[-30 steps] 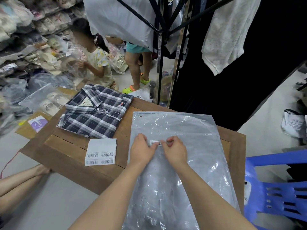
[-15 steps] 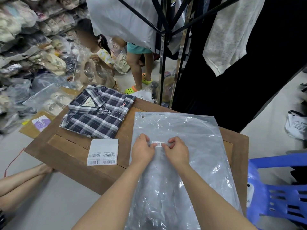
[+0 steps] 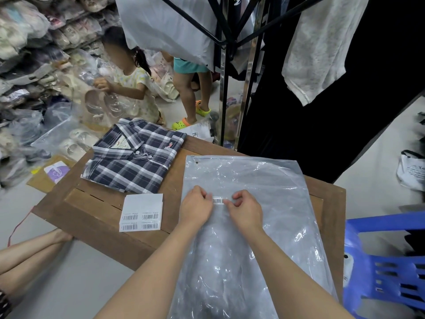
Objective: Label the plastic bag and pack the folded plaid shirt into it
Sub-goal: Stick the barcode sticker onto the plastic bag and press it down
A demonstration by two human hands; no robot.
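Note:
A clear plastic bag [image 3: 253, 180] lies flat on the wooden table [image 3: 96, 217], its near end hanging over the front edge. A small white barcode label [image 3: 219, 200] sits on the bag's middle. My left hand [image 3: 195, 209] and my right hand [image 3: 245, 211] rest on the bag at either side of the label, fingers curled, fingertips at its ends. The folded dark plaid shirt [image 3: 135, 157] lies on the table's far left corner, apart from the bag. A white sheet of barcode labels [image 3: 142, 212] lies between shirt and table front.
A blue plastic chair [image 3: 386, 261] stands at the right. A black garment rack [image 3: 226, 72] with hanging clothes rises behind the table. Two children stand beyond the shirt, near piles of bagged shoes [image 3: 34, 72] at left. Another person's bare legs [image 3: 30, 252] lie under the table's left edge.
My hands have parted slightly, so the label on the bag shows fully between them. The view has shifted a little; the child at the left now holds a bag of shoes.

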